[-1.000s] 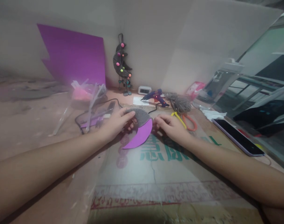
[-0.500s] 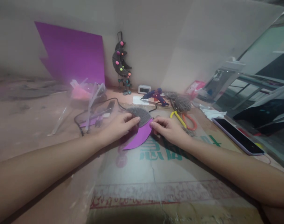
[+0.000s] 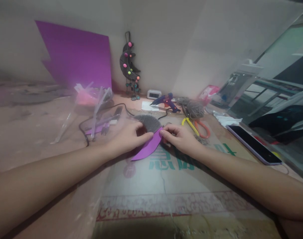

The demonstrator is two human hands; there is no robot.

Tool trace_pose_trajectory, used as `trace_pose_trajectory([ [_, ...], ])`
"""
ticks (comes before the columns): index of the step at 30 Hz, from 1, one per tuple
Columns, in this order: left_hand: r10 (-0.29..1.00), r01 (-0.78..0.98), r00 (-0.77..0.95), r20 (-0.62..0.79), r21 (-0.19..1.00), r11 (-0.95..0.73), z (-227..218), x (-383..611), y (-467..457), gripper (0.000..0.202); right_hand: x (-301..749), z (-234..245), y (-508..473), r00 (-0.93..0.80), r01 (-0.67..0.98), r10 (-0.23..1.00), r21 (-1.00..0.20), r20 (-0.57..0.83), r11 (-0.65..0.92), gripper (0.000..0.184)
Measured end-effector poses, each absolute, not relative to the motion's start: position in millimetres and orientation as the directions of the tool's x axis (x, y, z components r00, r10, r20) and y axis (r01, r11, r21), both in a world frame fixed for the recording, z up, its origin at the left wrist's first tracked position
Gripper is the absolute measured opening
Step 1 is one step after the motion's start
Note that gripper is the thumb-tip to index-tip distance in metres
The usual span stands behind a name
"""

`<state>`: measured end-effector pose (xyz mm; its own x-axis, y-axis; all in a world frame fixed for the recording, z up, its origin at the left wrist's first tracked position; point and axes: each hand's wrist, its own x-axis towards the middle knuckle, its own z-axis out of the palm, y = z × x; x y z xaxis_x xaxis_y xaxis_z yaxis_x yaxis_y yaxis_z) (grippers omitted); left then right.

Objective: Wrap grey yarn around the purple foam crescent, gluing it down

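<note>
A curved purple piece (image 3: 148, 149), like craft paper or foam sheet, lies against a grey yarn-wrapped piece (image 3: 150, 122) with a rounded edge, just above the cardboard. My left hand (image 3: 126, 136) is closed on the two pieces from the left, its thumb pressing near where grey meets purple; its other fingers are partly hidden behind. At the right tip, my right hand (image 3: 180, 137) pinches the purple piece's corner between thumb and index finger. A small bit of grey yarn seems to show by those fingers, but it is blurred.
Behind my hands lie a blue glue gun (image 3: 163, 100), a white clock (image 3: 153, 94) and a ball of grey yarn (image 3: 195, 109). Orange-and-yellow-handled scissors (image 3: 202, 128) and a phone (image 3: 253, 144) are to the right. A moon decoration (image 3: 126, 64) and purple sheet (image 3: 84, 59) stand against the wall.
My left thumb has slid right and slightly down from the grey piece to the seam with the purple one. My right hand keeps its pinch at the tip.
</note>
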<state>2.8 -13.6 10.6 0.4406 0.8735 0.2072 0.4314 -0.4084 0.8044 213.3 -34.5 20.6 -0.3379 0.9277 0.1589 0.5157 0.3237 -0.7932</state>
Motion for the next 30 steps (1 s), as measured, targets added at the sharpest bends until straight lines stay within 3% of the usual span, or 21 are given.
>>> trace_pose_trajectory([
  [5, 0.870, 0.417, 0.432, 0.238, 0.803, -0.426, 11.2, 3.1, -13.6, 0.028, 213.0, 21.4, -34.7, -0.342, 0.529, 0.922, -0.775, 0.180, 0.347, 0.030],
  [14, 0.919, 0.160, 0.350, 0.183, 0.955, -0.250, 10.9, 3.5, -12.2, 0.048, 213.5, 20.9, -33.8, -0.336, 0.522, 0.925, -0.783, 0.175, 0.338, 0.028],
  [21, 0.936, 0.058, 0.325, 0.132, 0.986, -0.159, 8.9, 5.3, -8.0, 0.027, 214.8, 21.3, -31.9, -0.267, 0.462, 0.951, -0.846, 0.154, 0.267, 0.030],
  [30, 0.953, -0.018, 0.299, 0.051, 0.999, -0.048, 7.7, 4.8, -11.7, 0.021, 217.3, 18.4, -29.9, -0.266, 0.428, 0.951, -0.864, 0.160, 0.265, 0.030],
])
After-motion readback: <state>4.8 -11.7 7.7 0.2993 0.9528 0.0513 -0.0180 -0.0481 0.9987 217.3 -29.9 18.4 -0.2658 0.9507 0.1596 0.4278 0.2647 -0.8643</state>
